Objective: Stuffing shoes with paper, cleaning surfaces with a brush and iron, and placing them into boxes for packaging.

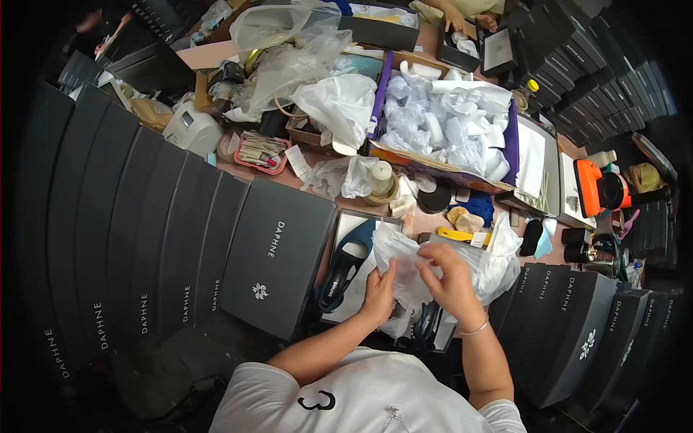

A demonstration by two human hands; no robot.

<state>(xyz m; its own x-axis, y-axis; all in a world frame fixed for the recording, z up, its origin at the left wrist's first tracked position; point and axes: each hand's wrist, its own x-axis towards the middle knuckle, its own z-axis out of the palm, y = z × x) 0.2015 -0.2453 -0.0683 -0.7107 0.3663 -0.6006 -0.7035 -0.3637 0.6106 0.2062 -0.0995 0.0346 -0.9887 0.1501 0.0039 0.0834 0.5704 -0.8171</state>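
A thin white see-through plastic bag (393, 252) is bunched between my hands. My left hand (377, 297) is closed on its near left edge, thumb raised. Over its right side is my right hand (451, 278), its thumb and bent forefinger apart, with nothing visible between them. Left of the bag, a dark blue shoe (346, 263) lies in an open shoebox lined with white paper (356, 297). Below my right hand, a second dark shoe (428, 323) shows in part, the rest hidden by the bag and my hand. Crumpled white wrapping (498, 267) lies to the right.
Stacked dark shoeboxes (278, 249) line my left, with more boxes (570, 328) at right. Beyond the bag are a yellow-handled tool (455, 234), a bottle (381, 173) and a purple-edged carton (377, 101) of crumpled plastic. An orange tape dispenser (588, 187) stands right; another person's hands (455, 20) work at the back.
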